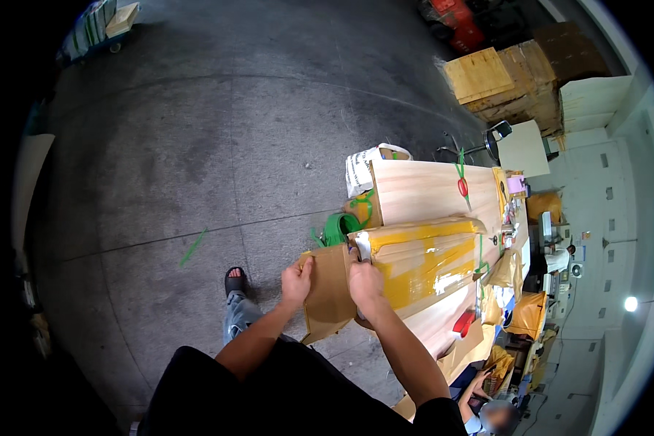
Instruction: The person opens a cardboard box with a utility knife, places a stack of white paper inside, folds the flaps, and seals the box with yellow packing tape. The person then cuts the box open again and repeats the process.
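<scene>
A long flat package (429,269), wrapped in yellow and clear tape, lies on the table (421,189) with a pale wood-grain top. At its near left end is a brown piece of cardboard (330,287), sticking out past the table's edge. My left hand (296,282) grips the left edge of this cardboard, thumb on top. Closed at the seam between cardboard and package is my right hand (367,282). A small bluish bit shows by its thumb; what the fingers hold is hidden.
Red-handled scissors (463,187) and a red tape roll (463,323) lie on the table. Beside it are a green strap roll (339,228) and a white bag (360,171). A black stool (493,142) and stacked boxes (516,83) stand beyond. Another person (479,396) sits at lower right.
</scene>
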A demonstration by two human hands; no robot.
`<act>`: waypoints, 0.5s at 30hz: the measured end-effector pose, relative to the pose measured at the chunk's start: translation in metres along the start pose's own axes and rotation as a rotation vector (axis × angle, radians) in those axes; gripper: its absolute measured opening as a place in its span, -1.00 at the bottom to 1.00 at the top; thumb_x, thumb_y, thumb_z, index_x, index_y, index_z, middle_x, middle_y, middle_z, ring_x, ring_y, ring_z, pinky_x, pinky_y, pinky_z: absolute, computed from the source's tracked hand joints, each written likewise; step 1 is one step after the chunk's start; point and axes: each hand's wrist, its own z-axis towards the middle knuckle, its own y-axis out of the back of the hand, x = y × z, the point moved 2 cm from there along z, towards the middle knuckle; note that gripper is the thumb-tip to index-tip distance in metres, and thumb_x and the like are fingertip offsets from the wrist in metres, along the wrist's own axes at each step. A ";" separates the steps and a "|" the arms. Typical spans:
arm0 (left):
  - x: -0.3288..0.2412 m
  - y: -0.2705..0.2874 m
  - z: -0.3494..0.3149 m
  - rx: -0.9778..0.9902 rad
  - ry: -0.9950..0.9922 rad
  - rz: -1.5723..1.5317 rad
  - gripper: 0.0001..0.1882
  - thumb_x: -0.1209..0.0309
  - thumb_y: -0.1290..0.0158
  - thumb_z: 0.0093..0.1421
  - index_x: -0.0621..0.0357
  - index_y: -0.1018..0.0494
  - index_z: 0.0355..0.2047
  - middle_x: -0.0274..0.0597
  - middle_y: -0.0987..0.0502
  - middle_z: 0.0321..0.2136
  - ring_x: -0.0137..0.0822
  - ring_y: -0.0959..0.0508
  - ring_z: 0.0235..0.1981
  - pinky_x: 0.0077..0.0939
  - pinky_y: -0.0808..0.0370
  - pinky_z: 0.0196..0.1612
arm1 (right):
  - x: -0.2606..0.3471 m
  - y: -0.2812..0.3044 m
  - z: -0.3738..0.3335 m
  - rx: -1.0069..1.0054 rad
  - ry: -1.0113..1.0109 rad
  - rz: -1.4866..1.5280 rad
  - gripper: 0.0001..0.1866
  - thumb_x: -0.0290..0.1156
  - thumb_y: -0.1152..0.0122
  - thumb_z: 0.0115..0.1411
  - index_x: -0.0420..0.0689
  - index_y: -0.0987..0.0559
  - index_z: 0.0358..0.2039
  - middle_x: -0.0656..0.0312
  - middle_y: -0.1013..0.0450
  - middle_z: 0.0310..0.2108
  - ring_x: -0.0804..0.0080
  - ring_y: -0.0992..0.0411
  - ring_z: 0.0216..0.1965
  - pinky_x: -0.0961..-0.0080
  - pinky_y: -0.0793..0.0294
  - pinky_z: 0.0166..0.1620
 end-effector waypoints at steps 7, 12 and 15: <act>-0.032 0.005 0.043 0.086 0.036 0.000 -0.46 -0.02 -0.04 0.27 0.33 -0.56 -0.37 0.22 -0.52 -0.58 -0.01 -0.61 -0.46 -0.17 -0.48 -0.34 | -0.005 -0.014 0.010 -0.086 -0.036 0.094 -0.51 -0.46 0.04 0.24 -0.18 -0.34 0.21 -0.21 -0.52 -0.29 -0.14 -0.56 -0.24 0.04 -0.56 -0.20; -0.025 -0.007 0.040 -0.024 0.093 0.108 -0.39 -0.07 0.02 0.28 0.35 -0.53 -0.49 0.26 -0.54 -0.52 0.21 -0.56 -0.41 -0.10 -0.47 -0.31 | -0.003 0.011 0.010 0.024 -0.045 0.149 -0.54 -0.37 -0.03 0.26 -0.16 -0.40 0.17 -0.18 -0.53 -0.31 -0.11 -0.55 -0.26 0.01 -0.53 -0.21; -0.033 -0.003 0.039 -0.044 0.001 0.164 -0.40 -0.05 0.04 0.31 0.32 -0.51 -0.52 0.23 -0.53 -0.54 0.22 -0.55 -0.42 -0.03 -0.45 -0.33 | -0.008 0.006 0.009 -0.077 -0.003 0.117 -0.55 -0.32 -0.08 0.26 -0.14 -0.43 0.15 -0.12 -0.55 -0.33 -0.08 -0.55 -0.27 0.01 -0.52 -0.20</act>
